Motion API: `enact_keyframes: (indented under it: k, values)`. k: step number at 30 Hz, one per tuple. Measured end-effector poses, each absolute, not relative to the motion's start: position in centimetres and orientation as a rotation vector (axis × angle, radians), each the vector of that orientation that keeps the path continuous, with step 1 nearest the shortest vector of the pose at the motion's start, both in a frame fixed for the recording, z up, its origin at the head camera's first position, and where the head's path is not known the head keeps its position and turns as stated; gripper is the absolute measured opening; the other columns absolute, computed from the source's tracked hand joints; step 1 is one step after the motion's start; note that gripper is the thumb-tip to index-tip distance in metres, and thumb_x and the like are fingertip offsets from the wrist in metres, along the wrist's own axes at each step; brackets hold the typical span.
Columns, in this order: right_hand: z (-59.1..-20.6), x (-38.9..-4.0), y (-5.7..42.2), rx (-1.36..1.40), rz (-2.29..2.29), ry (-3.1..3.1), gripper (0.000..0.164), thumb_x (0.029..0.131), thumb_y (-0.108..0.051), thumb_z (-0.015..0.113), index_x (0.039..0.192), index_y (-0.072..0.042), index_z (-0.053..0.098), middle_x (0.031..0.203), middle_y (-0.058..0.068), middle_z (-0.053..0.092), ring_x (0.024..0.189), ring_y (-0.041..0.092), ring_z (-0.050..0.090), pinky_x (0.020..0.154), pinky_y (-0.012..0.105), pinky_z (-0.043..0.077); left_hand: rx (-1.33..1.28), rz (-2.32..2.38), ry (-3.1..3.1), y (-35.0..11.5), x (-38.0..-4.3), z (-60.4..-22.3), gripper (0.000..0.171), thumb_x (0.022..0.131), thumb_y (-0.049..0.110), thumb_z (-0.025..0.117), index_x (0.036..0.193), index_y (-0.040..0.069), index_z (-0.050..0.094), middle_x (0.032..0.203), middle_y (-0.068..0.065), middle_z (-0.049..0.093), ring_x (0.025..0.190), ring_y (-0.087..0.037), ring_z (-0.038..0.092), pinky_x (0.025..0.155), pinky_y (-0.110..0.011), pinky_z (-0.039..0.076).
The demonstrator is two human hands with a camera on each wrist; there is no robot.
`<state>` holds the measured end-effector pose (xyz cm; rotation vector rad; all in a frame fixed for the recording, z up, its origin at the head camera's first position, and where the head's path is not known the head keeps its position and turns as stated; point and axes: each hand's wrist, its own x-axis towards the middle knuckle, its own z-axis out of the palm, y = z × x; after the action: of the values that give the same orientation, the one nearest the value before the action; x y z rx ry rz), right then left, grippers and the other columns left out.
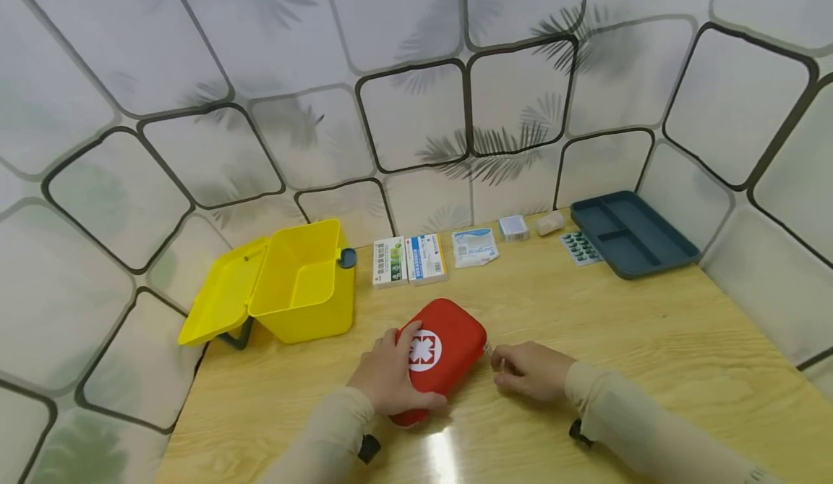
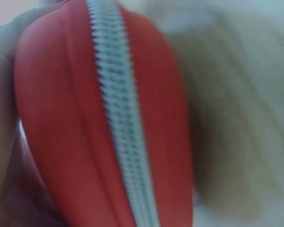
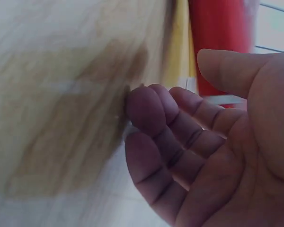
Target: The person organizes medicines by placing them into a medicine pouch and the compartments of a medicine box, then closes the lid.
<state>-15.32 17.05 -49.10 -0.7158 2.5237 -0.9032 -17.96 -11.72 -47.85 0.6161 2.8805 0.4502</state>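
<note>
A red zippered first-aid case with a white round emblem lies tilted on the table in the head view. My left hand grips its left side, fingers spread over the top and thumb along the near edge. In the left wrist view, the case's pale zipper runs along its side and looks closed. My right hand is just right of the case, by its zipper end. The right wrist view shows its fingers loosely curled, the thumb apart from them, and nothing visible between.
A yellow box stands at left with its lid open. Along the back are two medicine boxes, a surgical packet, a small white box, a bandage roll, a green blister pack and a dark divided tray.
</note>
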Motion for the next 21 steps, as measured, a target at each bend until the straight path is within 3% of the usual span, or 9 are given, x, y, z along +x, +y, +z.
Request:
enact_keyframes:
  k: [5,8,10,15,18,21]
  values:
    - [-48.5,-15.7,16.2,-0.683,-0.9,2.528,0.02,0.097,-0.026,0.058,0.111,-0.011,0.06,0.08,-0.011,0.058,0.066,0.005,0.053,0.06,0.026,0.047,0.508,0.838,2.969,-15.1,-18.2,-42.5,0.115,0.057,0.075,0.074,0.15,0.038,0.018,0.13,-0.013,0.041,0.092,-0.024,0.055,0.07,-0.033,0.052]
    - [-47.1,-16.3,14.0,-0.776,-0.867,2.618,0.017,0.097,-0.022,0.058,0.11,-0.011,0.062,0.083,-0.011,0.06,0.067,0.003,0.054,0.061,0.024,0.048,0.375,0.994,3.048,-17.7,-19.5,-38.7,0.114,0.062,0.074,0.073,0.151,0.041,0.011,0.132,-0.016,0.036,0.097,-0.029,0.053,0.073,-0.039,0.054]
    - [-45.7,-16.9,11.4,-0.853,-0.821,2.682,0.017,0.097,-0.022,0.059,0.11,-0.013,0.063,0.087,-0.01,0.061,0.07,0.002,0.055,0.064,0.023,0.05,0.261,1.071,3.086,-19.4,-20.8,-36.7,0.113,0.066,0.072,0.07,0.153,0.037,0.007,0.132,-0.019,0.035,0.104,-0.033,0.049,0.077,-0.047,0.054]
    - [-42.6,-19.5,2.5,-1.07,-0.619,2.82,0.028,0.096,-0.027,0.058,0.123,-0.016,0.059,0.113,-0.004,0.061,0.093,0.007,0.06,0.08,0.023,0.052,-0.041,1.124,3.098,-22.7,-23.6,-33.8,0.111,0.074,0.073,0.062,0.154,0.029,-0.002,0.136,-0.025,0.032,0.114,-0.041,0.042,0.086,-0.058,0.049]
    - [-42.1,-21.8,-2.0,-1.177,-0.439,2.949,0.044,0.096,-0.029,0.059,0.137,-0.016,0.049,0.135,-0.001,0.05,0.111,0.011,0.056,0.092,0.023,0.049,-0.137,1.101,3.082,-23.9,-24.9,-33.4,0.113,0.074,0.075,0.058,0.154,0.027,-0.005,0.138,-0.029,0.03,0.116,-0.044,0.039,0.089,-0.06,0.047]
    - [-42.5,-23.7,-4.8,-1.211,-0.254,3.002,0.059,0.095,-0.03,0.06,0.147,-0.017,0.036,0.151,-0.002,0.035,0.115,0.013,0.055,0.092,0.023,0.049,-0.189,1.061,3.056,-24.5,-25.9,-33.5,0.116,0.072,0.079,0.056,0.154,0.026,-0.006,0.138,-0.032,0.029,0.117,-0.046,0.038,0.089,-0.06,0.046]
